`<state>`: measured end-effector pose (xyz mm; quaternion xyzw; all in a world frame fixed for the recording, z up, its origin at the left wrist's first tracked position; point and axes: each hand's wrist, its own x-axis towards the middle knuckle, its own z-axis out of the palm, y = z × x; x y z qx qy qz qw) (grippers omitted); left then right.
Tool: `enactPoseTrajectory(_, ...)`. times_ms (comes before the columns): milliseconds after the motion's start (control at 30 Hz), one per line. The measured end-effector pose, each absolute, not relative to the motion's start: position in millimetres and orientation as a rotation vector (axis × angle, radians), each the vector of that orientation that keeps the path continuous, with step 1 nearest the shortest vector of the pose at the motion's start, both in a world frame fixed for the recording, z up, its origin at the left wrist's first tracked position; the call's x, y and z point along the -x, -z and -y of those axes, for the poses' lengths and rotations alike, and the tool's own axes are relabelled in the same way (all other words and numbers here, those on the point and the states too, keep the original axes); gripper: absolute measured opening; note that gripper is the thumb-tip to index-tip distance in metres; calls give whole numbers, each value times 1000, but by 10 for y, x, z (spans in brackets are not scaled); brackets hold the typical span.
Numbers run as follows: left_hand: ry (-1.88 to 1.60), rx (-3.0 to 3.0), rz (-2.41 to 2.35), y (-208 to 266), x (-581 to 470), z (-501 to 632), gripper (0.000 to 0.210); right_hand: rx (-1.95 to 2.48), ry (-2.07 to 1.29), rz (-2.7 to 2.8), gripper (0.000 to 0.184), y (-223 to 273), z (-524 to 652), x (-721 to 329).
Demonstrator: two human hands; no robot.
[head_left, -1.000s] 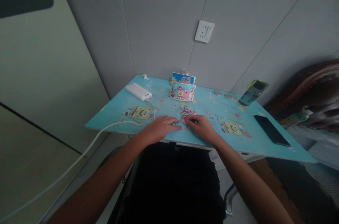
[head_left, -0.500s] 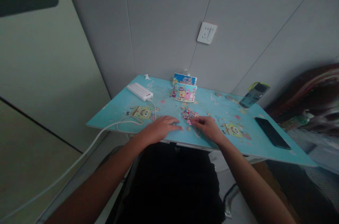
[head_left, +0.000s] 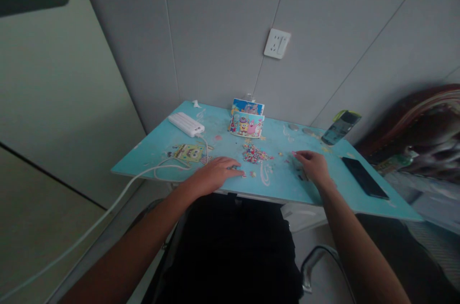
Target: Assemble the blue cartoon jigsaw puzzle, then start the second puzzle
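Note:
My left hand (head_left: 215,174) rests on the near edge of the light blue table (head_left: 283,189), thumb and fingers apart. Small dark bits (head_left: 234,167) show in the gap between them; I cannot tell whether the fingers touch these. Just right of the thumb lie a couple of tiny pieces (head_left: 253,174). Behind them is a pile of small multicoloured pieces (head_left: 254,154). Over the right part of the table my right hand (head_left: 313,166) pinches a small pink piece (head_left: 294,153) at its fingertips. Its other fingers curl inward, partly hidden.
A white power bank (head_left: 187,124) with a white cable (head_left: 132,182) lies at the left. Cartoon picture cards (head_left: 247,124) stand at the back. On the right are a tilted phone-like device (head_left: 341,128) and a flat black phone (head_left: 364,177). A wall (head_left: 223,31) borders the table's back.
My right hand has moved right, away from the pile, carrying the pink piece. My left hand stays in about the same place. The view has shifted slightly.

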<state>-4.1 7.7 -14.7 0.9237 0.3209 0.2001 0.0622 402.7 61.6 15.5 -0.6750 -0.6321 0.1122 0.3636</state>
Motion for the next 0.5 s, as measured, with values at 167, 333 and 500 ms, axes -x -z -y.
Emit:
enactPoseTrajectory(167, -608, -2785, -968, 170, 47, -86, 50, 1814, -132, 1579, 43, -70, -769, -4357)
enactPoseTrajectory(333, -596, -2774, -967, 197, 51, -107, 48, 1809, -90, 1655, 41, 32, -864, -4357)
enactPoseTrajectory(500, -582, -2771, -978, 210, 51, -119, 48, 1790, 22, 1739, 37, 41, -873, -4275)
